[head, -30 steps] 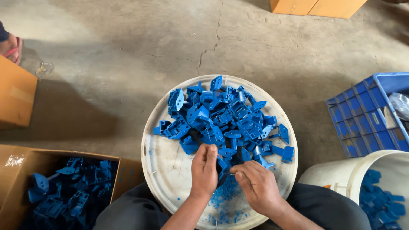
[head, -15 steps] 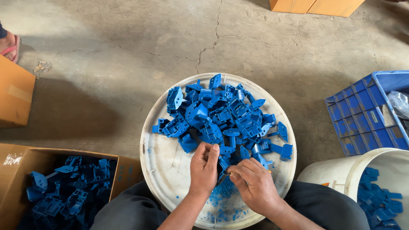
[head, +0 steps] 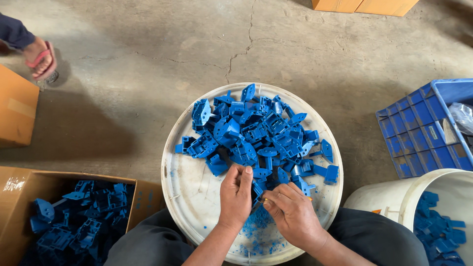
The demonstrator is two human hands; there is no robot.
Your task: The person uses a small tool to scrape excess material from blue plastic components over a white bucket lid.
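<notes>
Floor (head: pixel 148 59): grey concrete, dusty, with a crack running from the top edge down toward the round tray; the person's shadow darkens it at left.

Blue plastic crate (head: pixel 419 133): ribbed wall, at right, with a clear bag inside.

Round white tray (head: pixel 192 197): shallow and scuffed, resting across the seated person's lap in dark trousers, near centre.

Cardboard box (head: pixel 143 197): open, lower left beside the tray, filled with blue moulded pieces.

White bucket (head: pixel 394 202): lower right, just beside the tray, holding more blue pieces.

Further cartons: one orange-brown box (head: pixel 17 108) at the left edge, another (head: pixel 364 5) at the top edge.

Heap of blue plastic parts (head: pixel 256 133): piled on the far half of the tray, angular bracket-like mouldings, tangled together.

Left hand (head: pixel 235 197): fingers curled, pinching a small blue part (head: pixel 258 189) at the near edge of the heap.

Right hand (head: pixel 293 214): closed around a thin tool with an orange tip (head: pixel 310 199), its working end meeting the held part; its blade is hidden.

Another person's foot (head: pixel 42 59): in a pink sandal, upper left, well apart.

Blue shavings (head: pixel 256 229): fine crumbs scattered on the tray beneath the hands.
</notes>
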